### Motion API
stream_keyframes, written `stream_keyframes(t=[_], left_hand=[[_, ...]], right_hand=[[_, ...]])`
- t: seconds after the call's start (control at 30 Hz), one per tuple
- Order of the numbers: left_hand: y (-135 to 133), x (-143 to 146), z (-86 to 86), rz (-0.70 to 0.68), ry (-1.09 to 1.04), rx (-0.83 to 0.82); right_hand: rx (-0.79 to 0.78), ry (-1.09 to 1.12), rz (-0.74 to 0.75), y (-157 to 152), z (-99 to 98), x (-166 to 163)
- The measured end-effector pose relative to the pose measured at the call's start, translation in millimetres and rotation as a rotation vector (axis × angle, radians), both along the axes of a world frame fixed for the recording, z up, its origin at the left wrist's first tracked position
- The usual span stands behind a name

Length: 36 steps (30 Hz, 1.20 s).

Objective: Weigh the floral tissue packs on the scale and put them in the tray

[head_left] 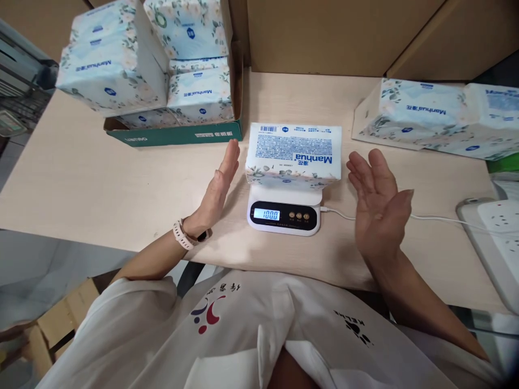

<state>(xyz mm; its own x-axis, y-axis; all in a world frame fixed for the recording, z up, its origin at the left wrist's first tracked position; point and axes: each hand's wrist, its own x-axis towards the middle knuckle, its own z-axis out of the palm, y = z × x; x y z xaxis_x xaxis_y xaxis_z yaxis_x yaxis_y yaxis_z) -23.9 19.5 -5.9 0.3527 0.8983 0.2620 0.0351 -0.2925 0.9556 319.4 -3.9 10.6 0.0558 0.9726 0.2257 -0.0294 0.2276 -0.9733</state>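
A tissue pack [294,154] with blue print and a floral edge rests on a small white digital scale [284,219]. The scale's lit display reads about 100.0, and a white cable runs from its right side. To the left of the pack, my left hand [217,189] is held edge-on with fingers extended, wearing a pale-strapped watch at the wrist. My right hand [377,202] is raised on the other side, palm toward the pack and fingers stretched out. Neither hand touches the pack or holds anything.
Several more tissue packs [109,70] are stacked in a green-edged carton [182,136] at the back left. Two packs [424,111] lie at the back right. A white power strip [500,227] sits by the right edge, and large cardboard boxes [316,35] stand behind.
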Motion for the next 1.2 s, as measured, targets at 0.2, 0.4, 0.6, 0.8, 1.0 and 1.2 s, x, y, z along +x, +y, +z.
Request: stream_keyframes(t=[0.2, 0.4, 0.6, 0.8, 1.0, 1.2], left_hand=[[0.9, -1.1, -1.6, 0.01, 0.021, -0.005], [2.0, -1.6, -3.8, -0.006, 0.001, 0.013], [2.1, -1.2, -3.5, 0.025, 0.003, -0.003], [1.8, -1.1, -2.6, 0.023, 0.004, -0.007], [-0.5, 3.3, 3.3, 0.065, 0.031, -0.039], [-0.4, 4.7, 3.5, 0.072, 0.027, -0.042]], right_hand=[[0.022, 0.005, 0.001, 0.4, 0.4, -0.3], [0.025, -0.002, -0.002, -1.3, 2.4, -0.9], [0.035, -0.012, 0.013, 0.7, 0.7, 0.4], [0.04, -0.015, 0.048, 1.7, -2.0, 1.4], [0.066, -0.014, 0.069, -0.1, -2.9, -0.2], [0.054, -0.043, 0.07, -0.6, -2.3, 0.0]])
